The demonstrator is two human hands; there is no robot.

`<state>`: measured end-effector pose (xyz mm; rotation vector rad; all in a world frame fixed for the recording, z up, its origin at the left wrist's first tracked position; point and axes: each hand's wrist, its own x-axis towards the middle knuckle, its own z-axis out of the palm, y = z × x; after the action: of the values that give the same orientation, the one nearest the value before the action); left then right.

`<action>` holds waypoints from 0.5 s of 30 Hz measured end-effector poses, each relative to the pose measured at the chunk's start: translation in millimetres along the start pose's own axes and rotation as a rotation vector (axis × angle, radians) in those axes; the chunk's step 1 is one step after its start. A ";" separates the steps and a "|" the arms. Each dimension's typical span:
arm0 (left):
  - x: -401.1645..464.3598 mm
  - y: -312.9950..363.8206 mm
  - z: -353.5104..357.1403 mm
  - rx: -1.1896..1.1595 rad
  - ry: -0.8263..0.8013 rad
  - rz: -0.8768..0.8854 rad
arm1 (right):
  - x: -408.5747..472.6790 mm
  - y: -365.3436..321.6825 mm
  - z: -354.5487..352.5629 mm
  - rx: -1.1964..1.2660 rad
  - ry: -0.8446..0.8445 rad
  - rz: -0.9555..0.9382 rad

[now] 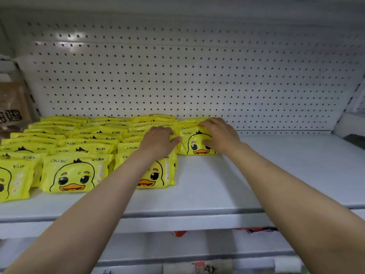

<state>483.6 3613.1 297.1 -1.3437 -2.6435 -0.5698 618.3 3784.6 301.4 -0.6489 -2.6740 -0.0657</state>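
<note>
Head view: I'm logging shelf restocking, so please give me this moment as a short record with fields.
place: white shelf with pegboard back
item in hand: yellow duck pack, upright, at the front of the rightmost row
right-hand grip: fingers over the pack's top edge, thumb on its face
left-hand grip: thumb at the pack's left edge, fingers curled behind
stock: rows of matching packs standing to the left
other: brown bag at the far left edge

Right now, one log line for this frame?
shelf: rows of yellow packs | right hand: grips duck pack, upright, rightmost row | left hand: holds its left edge
</note>
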 end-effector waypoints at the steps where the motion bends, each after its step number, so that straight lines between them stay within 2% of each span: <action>1: -0.7 1.8 -2.5 0.012 -0.016 -0.001 | -2.7 -1.6 -2.8 -0.011 -0.009 0.007; 6: -15.6 17.6 -24.7 0.040 -0.040 -0.018 | -21.5 -10.3 -27.2 -0.039 -0.056 0.025; 15: -111.1 43.0 -87.0 -0.019 0.179 0.015 | -94.8 -60.7 -93.1 0.058 0.038 -0.077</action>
<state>579.1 3519.1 358.7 -1.2529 -2.4891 -0.6802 701.8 3677.0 354.2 -0.5211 -2.6530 -0.0215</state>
